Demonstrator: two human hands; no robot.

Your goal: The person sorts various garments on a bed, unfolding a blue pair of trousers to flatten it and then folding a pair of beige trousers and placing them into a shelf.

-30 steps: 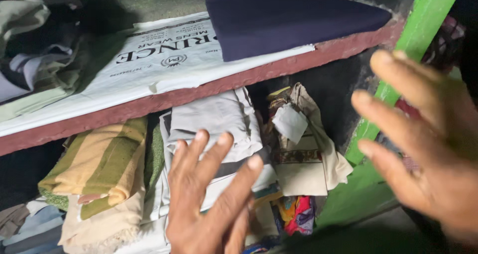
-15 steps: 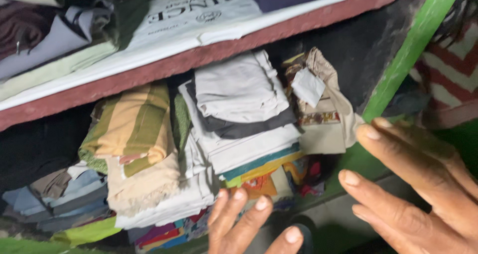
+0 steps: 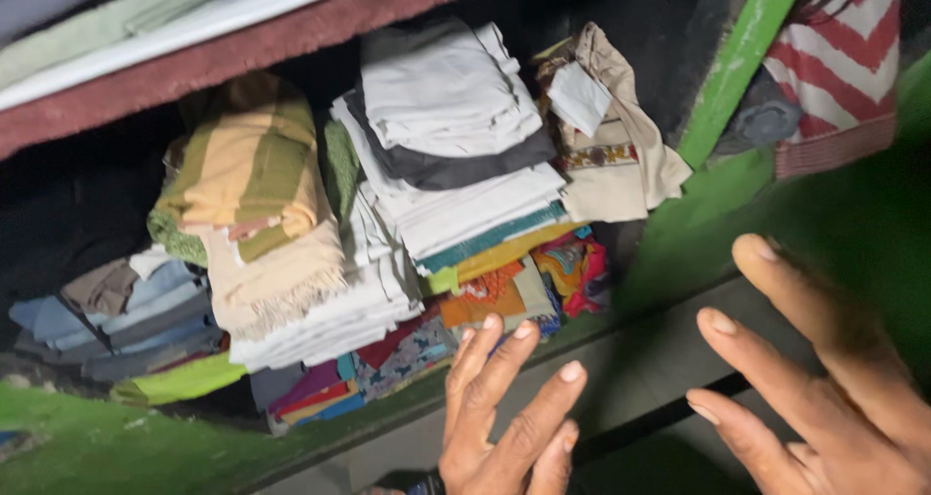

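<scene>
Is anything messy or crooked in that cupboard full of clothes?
Yes. The beige embroidered garment at the right end is crumpled, not folded flat like the white and grey stack beside it. The striped yellow-green cloth droops over its pile, fringe dangling. Both hands, left and right, are empty.

Lighting: dim, uneven; light falls from the near side onto the folded clothes [image 3: 446, 156], whitest at the centre stack. Shadow: far left of the shelf [image 3: 223, 59] recess and the far right corner near black, detail lost. Glare: none. Blur: left hand [image 3: 509, 408] and right hand [image 3: 824, 379] soft; green frame [image 3: 742, 63] smeared. Focus: cloth folds fairly sharp. Grain in dark areas.
</scene>
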